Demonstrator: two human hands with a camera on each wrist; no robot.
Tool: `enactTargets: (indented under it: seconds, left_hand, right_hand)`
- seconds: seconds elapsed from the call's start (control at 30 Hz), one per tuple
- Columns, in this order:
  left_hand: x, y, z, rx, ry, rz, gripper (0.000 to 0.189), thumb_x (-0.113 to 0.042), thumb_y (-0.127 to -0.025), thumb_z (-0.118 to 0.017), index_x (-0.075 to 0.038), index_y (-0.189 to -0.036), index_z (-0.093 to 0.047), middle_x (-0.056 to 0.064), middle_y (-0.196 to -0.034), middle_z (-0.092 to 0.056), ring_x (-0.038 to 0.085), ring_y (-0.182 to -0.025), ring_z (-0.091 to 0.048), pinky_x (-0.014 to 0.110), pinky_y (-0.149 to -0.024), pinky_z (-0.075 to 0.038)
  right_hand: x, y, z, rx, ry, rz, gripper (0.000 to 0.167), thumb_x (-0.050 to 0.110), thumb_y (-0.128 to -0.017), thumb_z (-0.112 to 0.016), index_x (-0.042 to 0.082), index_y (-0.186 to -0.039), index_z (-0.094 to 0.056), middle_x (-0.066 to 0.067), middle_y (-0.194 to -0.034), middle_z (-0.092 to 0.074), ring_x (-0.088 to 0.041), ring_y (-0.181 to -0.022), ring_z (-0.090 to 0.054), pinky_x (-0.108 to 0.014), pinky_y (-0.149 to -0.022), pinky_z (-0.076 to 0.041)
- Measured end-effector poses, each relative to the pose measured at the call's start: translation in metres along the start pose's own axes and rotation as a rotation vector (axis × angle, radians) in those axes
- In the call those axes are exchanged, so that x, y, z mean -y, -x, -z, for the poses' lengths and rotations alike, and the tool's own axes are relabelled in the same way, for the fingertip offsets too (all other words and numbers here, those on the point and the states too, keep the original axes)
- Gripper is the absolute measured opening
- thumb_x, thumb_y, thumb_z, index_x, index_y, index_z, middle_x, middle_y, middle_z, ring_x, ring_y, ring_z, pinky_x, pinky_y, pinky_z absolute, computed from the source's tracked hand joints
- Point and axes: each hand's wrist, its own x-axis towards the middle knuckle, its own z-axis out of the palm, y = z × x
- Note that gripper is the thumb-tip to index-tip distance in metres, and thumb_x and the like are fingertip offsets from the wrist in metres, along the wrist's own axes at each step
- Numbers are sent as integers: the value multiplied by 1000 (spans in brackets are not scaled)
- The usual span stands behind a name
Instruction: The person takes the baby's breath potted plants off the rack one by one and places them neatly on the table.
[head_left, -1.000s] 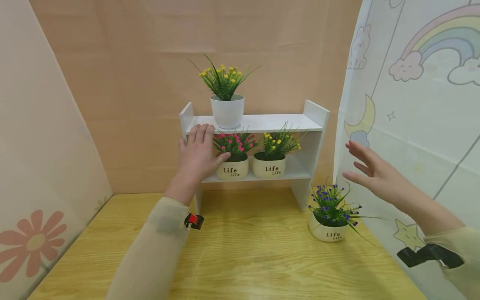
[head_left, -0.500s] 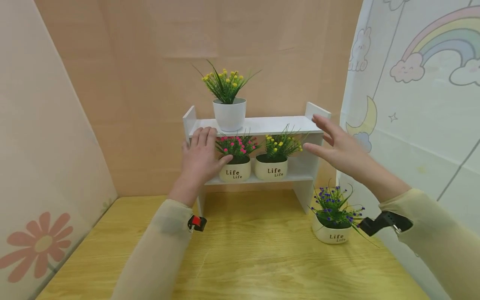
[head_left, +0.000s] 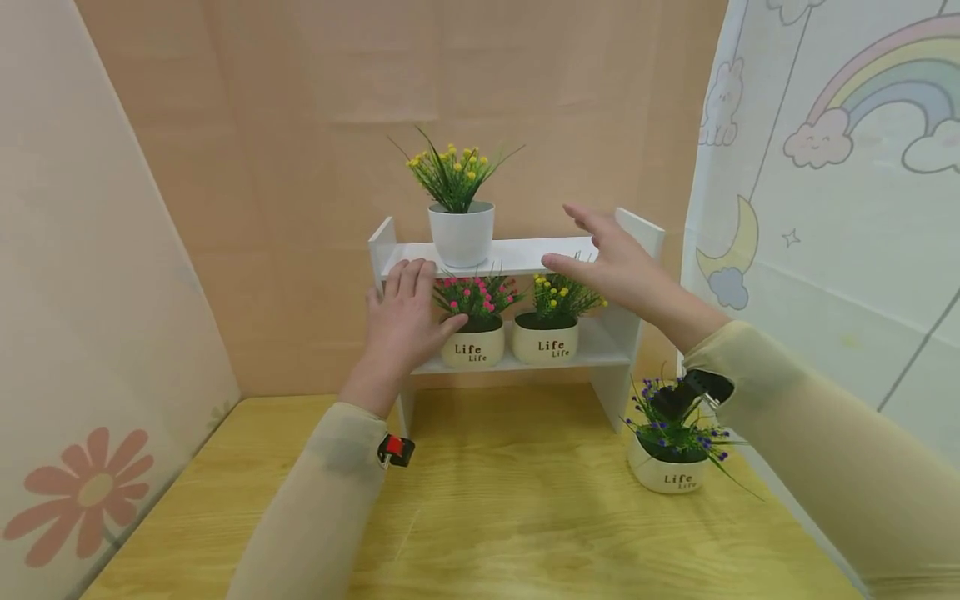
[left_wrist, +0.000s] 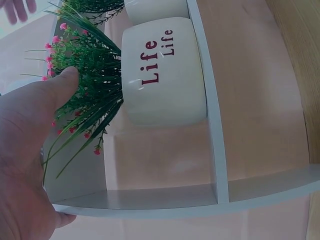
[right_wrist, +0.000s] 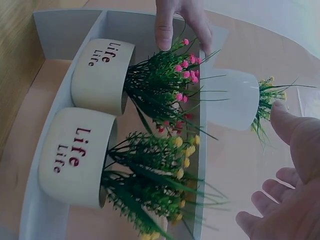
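Observation:
In the head view, my left hand (head_left: 405, 321) holds the upper left corner of the white shelf (head_left: 536, 254). Its fingers lie over the top board, and the thumb sticks out in front of the pink-flowered plant (head_left: 476, 321). My right hand (head_left: 622, 258) is in the air before the right part of the top board, fingers apart and holding nothing. On that board stands a white pot with yellow flowers (head_left: 461, 233). Below, beside the pink one, sits a cream "Life" pot with yellow flowers (head_left: 546, 340). In the left wrist view, the left thumb (left_wrist: 65, 82) overlaps the pink flowers.
A cream "Life" pot with purple flowers (head_left: 671, 475) stands on the wooden table (head_left: 480, 508) at the right, partly behind my right wrist strap (head_left: 708, 387). A tan backdrop (head_left: 300, 208) hangs behind the shelf. A patterned sheet (head_left: 840, 233) closes the right side.
My right hand has moved left, from above the purple-flowered pot to before the shelf's top board. My left hand has stayed on the shelf corner. The pots stand where they were.

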Motion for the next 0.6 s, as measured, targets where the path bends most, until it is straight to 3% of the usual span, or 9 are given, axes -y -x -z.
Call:
enactTargets:
  seconds: [0.37, 0.6]
  left_hand:
    - [-4, 6, 3, 10, 4, 18, 103, -69, -100, -70, -12, -172, -24, 15, -176, -29, 38, -165, -17, 77, -125, -18]
    - [-7, 7, 5, 13, -4, 23, 103, -69, -100, -70, -13, -172, -23, 14, -176, -28, 37, -166, -15, 76, -126, -17]
  right_hand:
    - [20, -39, -16, -8, 20, 18, 98, 53, -104, -74, 11, -177, -24, -12, -180, -27, -35, -165, -26, -58, -132, -24]
    - [30, -54, -25, 4, 10, 16, 100, 57, -104, -73, 12, -177, -22, -10, -181, -26, -34, -164, -28, -58, -131, -26]
